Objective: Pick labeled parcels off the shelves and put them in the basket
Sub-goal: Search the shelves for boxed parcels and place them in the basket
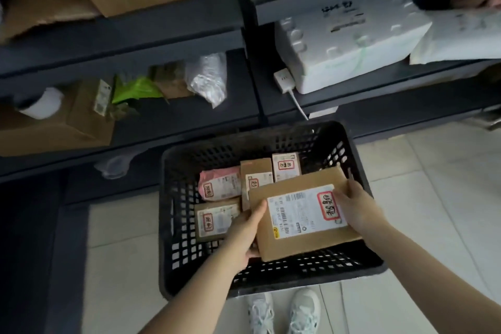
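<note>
Both hands are holding a labeled cardboard parcel [291, 245] over the black plastic basket [173, 198]. The left hand [245, 233] is gripping its left edge, thumb on top. The right hand [355, 209] is clasping its right edge, fingers lying across the white label. Smaller labeled parcels [219, 187] are lying inside the basket, which is sitting on the tiled floor [433, 184] before dark shelves [162, 119].

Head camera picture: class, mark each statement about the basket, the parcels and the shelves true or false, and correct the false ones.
1. The left hand and the right hand both hold the large cardboard parcel. True.
2. The basket is white. False: it is black.
3. A pink parcel lies in the basket. True.
4. The white foam box stands on the floor. False: it stands on a shelf.
</note>
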The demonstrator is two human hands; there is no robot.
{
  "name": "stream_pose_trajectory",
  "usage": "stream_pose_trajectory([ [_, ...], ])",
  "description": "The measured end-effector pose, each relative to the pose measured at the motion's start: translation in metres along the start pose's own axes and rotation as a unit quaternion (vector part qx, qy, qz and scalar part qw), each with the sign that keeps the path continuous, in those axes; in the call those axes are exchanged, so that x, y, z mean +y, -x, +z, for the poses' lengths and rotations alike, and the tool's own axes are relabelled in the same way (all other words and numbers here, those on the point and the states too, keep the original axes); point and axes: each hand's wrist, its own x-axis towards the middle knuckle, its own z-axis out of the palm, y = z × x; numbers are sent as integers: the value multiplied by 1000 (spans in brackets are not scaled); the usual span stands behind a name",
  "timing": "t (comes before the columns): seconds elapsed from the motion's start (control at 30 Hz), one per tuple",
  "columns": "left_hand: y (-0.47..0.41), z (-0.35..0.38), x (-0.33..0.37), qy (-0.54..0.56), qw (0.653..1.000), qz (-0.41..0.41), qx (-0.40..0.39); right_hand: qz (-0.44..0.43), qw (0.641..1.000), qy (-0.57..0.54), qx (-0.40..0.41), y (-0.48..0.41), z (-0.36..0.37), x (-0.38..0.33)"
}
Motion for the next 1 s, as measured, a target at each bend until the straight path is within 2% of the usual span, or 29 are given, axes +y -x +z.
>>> stream_pose_trajectory([
  [0.13,-29,4,-30,2,1000,-15,-5,-40,991,118,44,-3,14,9],
  [0.3,-56,23,-41,-22,999,-25,-9,-51,985,140,90,-12,27,24],
  [0.47,-95,33,-41,-159,986,14,48,-11,991,102,90,-29,40,44],
  [0.63,-116,29,-43,-305,947,46,84,21,991,97,86,-46,65,56],
  [0.77,-131,28,-46,-340,935,74,71,45,995,70,62,-60,71,68],
  [0.9,-137,30,-48,-377,913,120,99,51,996,54,51,-74,83,77],
  [1.0,-135,32,-50,-392,896,151,141,16,999,36,26,-78,91,80],
])
